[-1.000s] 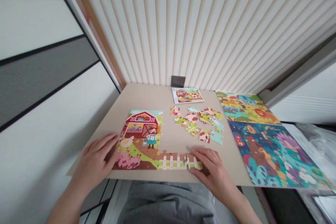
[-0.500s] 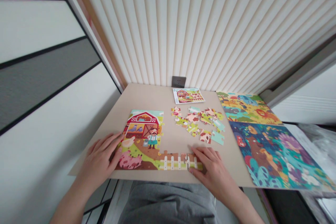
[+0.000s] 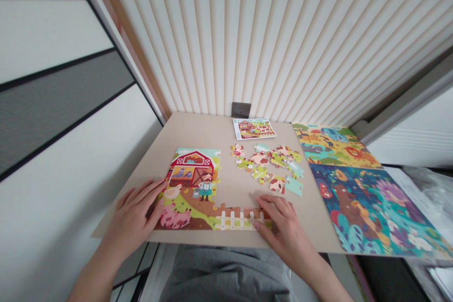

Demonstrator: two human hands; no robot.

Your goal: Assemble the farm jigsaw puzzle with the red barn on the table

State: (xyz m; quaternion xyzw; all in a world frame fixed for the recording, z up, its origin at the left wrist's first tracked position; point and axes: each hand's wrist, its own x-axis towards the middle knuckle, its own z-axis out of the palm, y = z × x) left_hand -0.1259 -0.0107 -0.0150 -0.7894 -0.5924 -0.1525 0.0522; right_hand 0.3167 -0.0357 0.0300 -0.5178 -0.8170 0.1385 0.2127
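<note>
A white-fenced cardboard puzzle strip (image 3: 236,219) parallels the beige table's (image 3: 235,188) near edge — right hand (image 3: 281,217) grasping its right end, left hand's (image 3: 136,207) fingers slack.

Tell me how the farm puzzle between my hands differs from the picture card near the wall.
The farm puzzle looks much larger than the picture card. The puzzle's upper right is unfilled, while the card shows the whole scene. The left hand and right hand are at the puzzle's sides; neither is near the card. Both show a red barn and lie on the table.
</note>
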